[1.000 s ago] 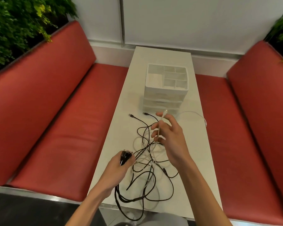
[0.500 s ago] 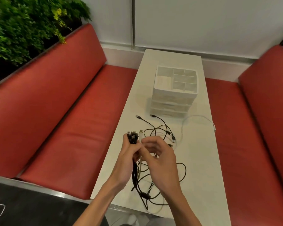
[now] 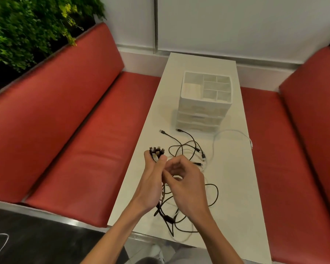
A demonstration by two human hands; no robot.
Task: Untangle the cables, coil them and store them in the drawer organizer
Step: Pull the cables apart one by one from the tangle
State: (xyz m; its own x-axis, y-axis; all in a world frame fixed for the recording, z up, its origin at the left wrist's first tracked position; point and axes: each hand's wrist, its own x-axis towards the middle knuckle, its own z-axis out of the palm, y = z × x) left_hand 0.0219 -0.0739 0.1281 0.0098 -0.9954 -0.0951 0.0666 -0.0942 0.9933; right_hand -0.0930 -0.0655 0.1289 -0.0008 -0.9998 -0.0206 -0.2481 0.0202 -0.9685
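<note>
A tangle of black and white cables (image 3: 191,149) lies on the narrow white table (image 3: 231,180). My left hand (image 3: 152,180) is closed around a bunch of cable ends (image 3: 156,151) whose plugs stick up above my fingers. My right hand (image 3: 185,183) sits right beside it, fingers curled; its grip on the strands is hidden. Loops hang and spread below both hands toward the near edge. One white cable (image 3: 231,133) trails off to the right. The white drawer organizer (image 3: 204,119) stands farther back, its top tray divided into compartments, its drawers closed.
Red padded benches (image 3: 80,149) run along both sides of the table. Green plants (image 3: 27,29) fill the upper left. A white wall closes off the far end. A dark floor strip with a thin white cord (image 3: 0,242) shows at the lower left.
My right hand came back from near the organizer to meet my left hand, which rose with the bunch of plugs. The hands now sit close together over the tangle.
</note>
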